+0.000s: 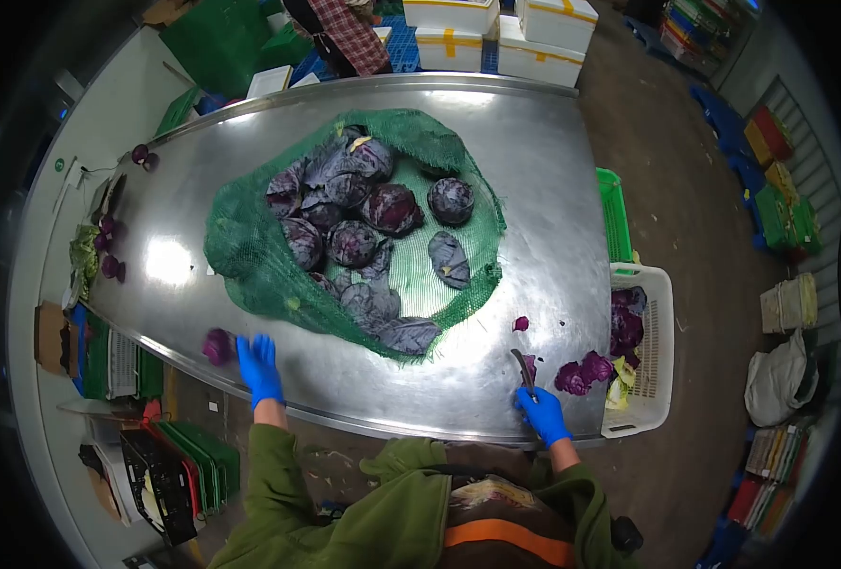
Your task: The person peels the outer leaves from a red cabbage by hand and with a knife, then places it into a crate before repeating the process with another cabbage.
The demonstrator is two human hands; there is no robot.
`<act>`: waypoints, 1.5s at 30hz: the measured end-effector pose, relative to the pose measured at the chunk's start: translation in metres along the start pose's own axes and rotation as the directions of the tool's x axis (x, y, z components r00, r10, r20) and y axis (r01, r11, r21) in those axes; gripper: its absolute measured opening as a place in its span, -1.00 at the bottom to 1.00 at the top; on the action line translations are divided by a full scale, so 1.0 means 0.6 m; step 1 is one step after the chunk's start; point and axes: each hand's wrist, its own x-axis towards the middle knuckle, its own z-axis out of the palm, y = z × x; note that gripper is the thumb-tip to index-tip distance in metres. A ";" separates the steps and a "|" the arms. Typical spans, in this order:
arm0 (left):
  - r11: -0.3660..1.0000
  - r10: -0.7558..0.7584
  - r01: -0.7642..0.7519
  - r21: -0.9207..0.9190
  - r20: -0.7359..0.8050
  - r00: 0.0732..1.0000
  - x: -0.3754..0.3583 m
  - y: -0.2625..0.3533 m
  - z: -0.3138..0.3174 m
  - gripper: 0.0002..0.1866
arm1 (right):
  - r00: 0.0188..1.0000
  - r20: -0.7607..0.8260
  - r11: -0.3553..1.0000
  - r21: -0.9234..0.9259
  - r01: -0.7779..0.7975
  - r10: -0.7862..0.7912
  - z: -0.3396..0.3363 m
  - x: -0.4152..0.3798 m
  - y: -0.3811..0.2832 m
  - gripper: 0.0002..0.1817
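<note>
My left hand [260, 368], in a blue glove, is open at the table's near edge, just right of a small purple cabbage [218, 347]. In my right hand [542, 415], also gloved in blue, is a knife [523, 370] with its curved blade pointing away from me. Purple leaf pieces [584, 373] lie to the right of the knife, and a small scrap [521, 324] is beyond it. Several red cabbages [352, 244] and loose leaves rest on an opened green mesh sack [420, 270] in the middle of the metal table [544, 247].
A white basket [665, 351] with purple and pale leaves stands against the table's right end, beside a green crate [613, 213]. Small cabbages [109, 266] line the far left edge. Beyond the table are a person [345, 33] and white boxes [449, 47].
</note>
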 end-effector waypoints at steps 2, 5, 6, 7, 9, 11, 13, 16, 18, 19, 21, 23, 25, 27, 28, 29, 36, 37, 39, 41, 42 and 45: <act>0.967 0.168 -0.226 0.121 0.368 0.914 -0.043 0.006 0.109 -0.47 | 1.000 0.004 0.999 0.024 0.023 -0.023 0.014 0.003 -0.001 -0.60; 0.734 0.148 -0.574 0.363 0.739 0.657 -0.088 -0.060 0.277 -0.50 | 0.996 0.007 0.992 -0.091 0.087 -0.086 0.029 0.005 -0.007 -0.56; 0.454 0.083 -0.723 0.522 0.782 0.617 -0.087 -0.092 0.304 -0.33 | 0.994 0.017 0.966 -0.233 0.112 -0.111 0.032 0.009 -0.011 -0.53; 0.280 -0.115 -0.761 0.585 0.808 0.578 -0.083 -0.100 0.321 -0.03 | 0.984 0.014 0.943 -0.285 0.172 -0.175 0.035 0.011 -0.012 -0.52; -0.113 -0.491 -0.795 0.596 0.662 0.566 -0.039 -0.148 0.314 0.38 | 0.976 0.009 0.924 -0.320 0.209 -0.218 0.034 0.009 -0.009 -0.51; -0.107 -0.560 -0.739 0.665 0.574 0.598 -0.042 -0.143 0.333 0.29 | 0.987 0.037 0.957 -0.241 0.162 -0.157 0.023 0.000 -0.004 -0.53; 0.244 -0.592 -0.586 0.773 0.597 0.541 -0.015 -0.177 0.300 0.13 | 0.998 0.040 0.999 -0.017 0.052 -0.051 0.026 -0.003 0.019 -0.53; 0.666 -0.652 -0.074 0.743 0.627 0.427 -0.062 -0.139 0.348 -0.33 | 0.994 0.094 0.960 0.271 -0.071 0.047 0.018 -0.006 -0.017 -0.56; 0.786 -0.513 -0.112 0.608 0.743 0.430 -0.186 -0.069 0.403 -0.40 | 0.993 0.037 0.936 0.339 0.096 -0.115 0.019 -0.015 -0.045 -0.53; 0.830 -0.489 -0.092 0.550 0.797 0.354 -0.218 -0.078 0.421 -0.41 | 0.981 0.006 0.903 0.391 0.178 -0.196 0.008 -0.043 -0.098 -0.38; 0.796 -0.563 -0.048 0.604 0.766 0.310 -0.324 -0.074 0.448 -0.39 | 0.957 -0.042 0.865 0.417 0.278 -0.287 -0.009 -0.062 -0.146 -0.22; 0.784 -0.603 -0.018 0.621 0.768 0.218 -0.415 -0.101 0.439 -0.39 | 0.752 -0.206 0.727 0.195 0.659 -0.626 -0.020 -0.052 -0.143 0.13; 0.848 -0.467 -0.190 0.495 0.867 0.176 -0.468 -0.187 0.384 -0.33 | 0.768 -0.200 0.762 0.122 0.636 -0.609 -0.034 -0.043 -0.117 0.22; 0.571 -0.813 -0.358 0.739 0.568 -0.124 -0.499 -0.206 0.350 -0.23 | 0.738 -0.261 0.725 0.163 0.669 -0.622 -0.035 -0.003 -0.043 0.16; 0.551 -0.825 -0.555 0.623 0.508 -0.247 -0.468 -0.319 0.294 -0.13 | 0.840 -0.202 0.818 0.199 0.539 -0.504 -0.054 0.003 -0.011 0.05; 0.492 -0.788 -0.732 0.471 0.598 -0.144 -0.482 -0.327 0.265 -0.08 | 0.917 -0.137 0.890 0.224 0.397 -0.374 -0.068 0.006 0.009 -0.07; 0.577 -0.454 -0.814 0.069 0.855 -0.250 -0.520 -0.378 0.299 -0.01 | 0.862 -0.371 0.903 0.120 0.413 -0.345 -0.045 0.042 0.056 -0.61; 0.574 -0.457 -0.816 0.065 0.852 -0.253 -0.526 -0.366 0.300 -0.01 | 0.858 -0.464 0.900 0.244 0.362 -0.219 -0.038 0.059 0.071 -0.65; 0.461 -0.464 -0.870 0.176 0.883 -0.068 -0.551 -0.325 0.300 -0.01 | 0.845 -0.523 0.943 0.212 0.258 -0.113 -0.030 0.104 0.146 -0.64; 0.588 -0.431 -0.784 0.199 0.897 -0.096 -0.531 -0.331 0.286 0.00 | 0.817 -0.576 0.988 0.105 0.116 -0.034 -0.044 0.124 0.165 -0.62; 0.698 -0.399 -0.681 0.221 0.910 -0.114 -0.513 -0.332 0.278 0.01 | 0.817 -0.575 0.986 0.110 0.123 -0.038 -0.054 0.132 0.160 -0.62; 0.758 -0.534 -0.385 0.526 0.840 0.097 -0.486 -0.309 0.237 0.03 | 0.721 -0.690 0.997 -0.022 0.071 -0.066 -0.129 0.163 0.168 -0.56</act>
